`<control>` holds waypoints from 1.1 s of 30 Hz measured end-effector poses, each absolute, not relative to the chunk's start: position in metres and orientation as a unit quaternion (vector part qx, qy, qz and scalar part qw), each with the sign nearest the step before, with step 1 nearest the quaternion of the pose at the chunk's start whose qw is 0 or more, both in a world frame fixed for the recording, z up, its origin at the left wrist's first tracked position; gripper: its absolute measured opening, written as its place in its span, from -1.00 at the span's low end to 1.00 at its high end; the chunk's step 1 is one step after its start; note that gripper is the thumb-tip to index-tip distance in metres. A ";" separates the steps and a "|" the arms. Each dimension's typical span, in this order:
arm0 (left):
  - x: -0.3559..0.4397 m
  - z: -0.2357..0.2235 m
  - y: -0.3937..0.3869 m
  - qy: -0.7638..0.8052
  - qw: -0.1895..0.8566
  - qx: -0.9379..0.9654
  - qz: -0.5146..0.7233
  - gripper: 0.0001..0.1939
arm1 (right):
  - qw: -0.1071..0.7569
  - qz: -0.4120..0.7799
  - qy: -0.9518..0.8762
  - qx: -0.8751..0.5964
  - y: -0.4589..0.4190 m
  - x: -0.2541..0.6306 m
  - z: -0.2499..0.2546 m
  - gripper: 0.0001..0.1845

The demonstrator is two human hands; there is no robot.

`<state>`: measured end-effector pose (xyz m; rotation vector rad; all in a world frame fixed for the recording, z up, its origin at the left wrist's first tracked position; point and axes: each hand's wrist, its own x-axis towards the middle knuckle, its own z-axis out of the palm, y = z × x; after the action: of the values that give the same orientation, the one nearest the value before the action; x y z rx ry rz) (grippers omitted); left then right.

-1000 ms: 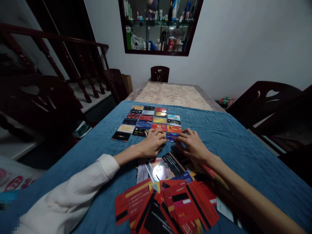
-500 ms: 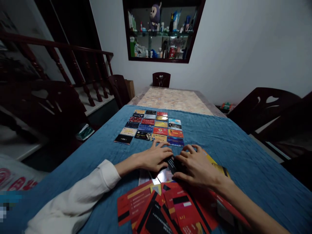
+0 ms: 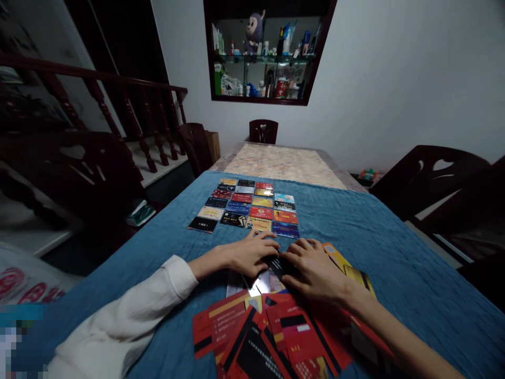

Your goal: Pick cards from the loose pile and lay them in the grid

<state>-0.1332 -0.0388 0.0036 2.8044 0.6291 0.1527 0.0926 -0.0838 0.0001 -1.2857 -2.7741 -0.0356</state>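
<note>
Between my two hands is a black card (image 3: 277,266) with pale print, partly covered by fingers. My left hand (image 3: 252,255) has its thumb and fingers closed at the card's left end. On the other end, my right hand (image 3: 313,267) is closed with bent fingers. Below them lie a shiny pale card (image 3: 260,284) and a loose pile of red cards (image 3: 294,329), with a black card (image 3: 258,352) among them. Beyond my hands, several cards in mixed colours are laid out in rows, a dark blue card (image 3: 285,229) at the near right corner.
A blue cloth (image 3: 158,295) covers the near part of the table, with the patterned tabletop (image 3: 280,160) beyond it. Yellow cards (image 3: 337,258) lie beside my right hand. Chairs (image 3: 430,179) stand around the table, and a railing (image 3: 130,84) runs at the left.
The view has shifted slightly. My right hand's fingers have drawn lower and closer together over the black card. The laid-out rows and the red pile stay as they were.
</note>
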 end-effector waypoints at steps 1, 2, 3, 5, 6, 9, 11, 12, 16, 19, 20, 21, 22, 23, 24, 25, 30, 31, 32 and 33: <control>-0.133 0.004 -0.039 0.218 0.132 0.966 0.049 -0.63 | 0.043 -0.012 -0.906 -0.420 -0.083 0.093 0.000 -0.62; -0.134 0.005 -0.039 0.219 0.133 0.965 0.046 -0.64 | 0.045 -0.013 -0.906 -0.421 -0.082 0.093 -0.001 -0.63; -0.134 0.005 -0.038 0.221 0.133 0.965 0.044 -0.65 | 0.046 -0.014 -0.906 -0.421 -0.082 0.092 -0.001 -0.65; -0.134 0.004 -0.037 0.227 0.127 0.964 0.047 -0.69 | 0.048 -0.016 -0.906 -0.420 -0.080 0.092 -0.002 -0.69; -0.134 0.003 -0.036 0.230 0.122 0.964 0.052 -0.71 | 0.049 -0.017 -0.906 -0.420 -0.079 0.092 -0.003 -0.70; -0.136 0.000 -0.033 0.232 0.108 0.965 0.064 -0.73 | 0.055 -0.023 -0.905 -0.421 -0.076 0.093 -0.006 -0.72; -0.138 0.000 -0.031 0.233 0.101 0.965 0.060 -0.73 | 0.065 -0.028 -0.905 -0.420 -0.075 0.094 -0.008 -0.72; -0.138 0.001 -0.031 0.234 0.095 0.966 0.058 -0.74 | 0.071 -0.028 -0.905 -0.418 -0.074 0.096 -0.008 -0.72; -0.141 0.005 -0.030 0.239 0.069 0.967 0.057 -0.77 | 0.088 -0.011 -0.909 -0.408 -0.073 0.099 -0.008 -0.68; -0.142 0.008 -0.031 0.242 0.062 0.967 0.055 -0.79 | 0.084 0.003 -0.907 -0.413 -0.073 0.100 -0.006 -0.66; -0.142 0.008 -0.031 0.243 0.061 0.967 0.051 -0.79 | 0.082 0.007 -0.906 -0.416 -0.073 0.100 -0.005 -0.66; -0.142 0.009 -0.031 0.245 0.061 0.966 0.047 -0.80 | 0.082 0.010 -0.905 -0.418 -0.073 0.100 -0.005 -0.66; -0.142 0.009 -0.030 0.245 0.062 0.967 0.043 -0.81 | 0.081 0.013 -0.904 -0.420 -0.072 0.101 -0.005 -0.66; -0.142 0.010 -0.030 0.245 0.064 0.967 0.039 -0.82 | 0.081 0.016 -0.903 -0.421 -0.072 0.101 -0.005 -0.67; -0.142 0.010 -0.029 0.243 0.067 0.967 0.037 -0.83 | 0.081 0.020 -0.903 -0.421 -0.071 0.102 -0.006 -0.68; -0.143 0.010 -0.028 0.242 0.072 0.967 0.037 -0.85 | 0.079 0.025 -0.903 -0.421 -0.070 0.103 -0.006 -0.68; -0.145 0.009 -0.023 0.233 0.095 0.967 0.047 -0.85 | 0.079 0.039 -0.903 -0.420 -0.066 0.107 -0.007 -0.68; -0.146 0.009 -0.022 0.231 0.096 0.967 0.050 -0.84 | 0.081 0.039 -0.903 -0.420 -0.065 0.107 -0.007 -0.68; -0.146 0.009 -0.021 0.228 0.099 0.967 0.054 -0.84 | 0.086 0.039 -0.902 -0.421 -0.064 0.107 -0.007 -0.69; -0.147 0.008 -0.020 0.225 0.103 0.967 0.061 -0.83 | 0.092 0.039 -0.901 -0.422 -0.063 0.108 -0.008 -0.69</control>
<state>-0.1466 -0.0199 0.0081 2.8533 0.6652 0.1808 0.1079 -0.0633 -0.0076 -1.2524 -2.6768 0.1149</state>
